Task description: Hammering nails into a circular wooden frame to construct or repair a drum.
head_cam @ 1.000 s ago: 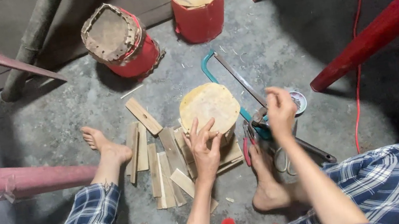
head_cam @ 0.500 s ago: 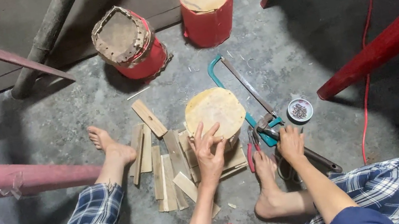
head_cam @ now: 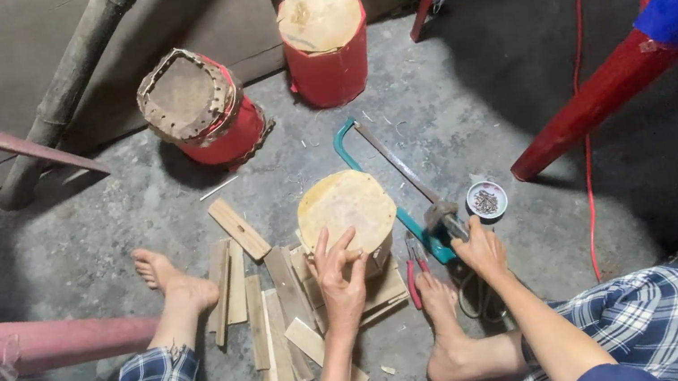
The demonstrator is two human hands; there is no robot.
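A small round drum-like block with a pale wooden top (head_cam: 348, 207) stands on the concrete floor between my bare feet. My left hand (head_cam: 338, 272) lies on its near rim, fingers spread and flat on the wood. To its right, my right hand (head_cam: 480, 251) is closed around the handle of a hammer whose grey head (head_cam: 441, 218) lies on the floor. The hammer sits beside a teal-framed hacksaw (head_cam: 384, 188). Red-handled pliers (head_cam: 412, 268) lie next to my right foot. A small round tin of nails (head_cam: 486, 200) is just beyond my right hand.
Several short wooden slats (head_cam: 271, 305) are scattered left of the block. Behind it are a red drum with a pale top (head_cam: 323, 34) and another one tipped over (head_cam: 199, 108). A red metal leg (head_cam: 589, 110), a red cable (head_cam: 583, 115) and a pink pipe (head_cam: 37, 343) lie around.
My right hand has moved from the tin of nails down toward me and closed on the hammer handle. My left hand stays on the block.
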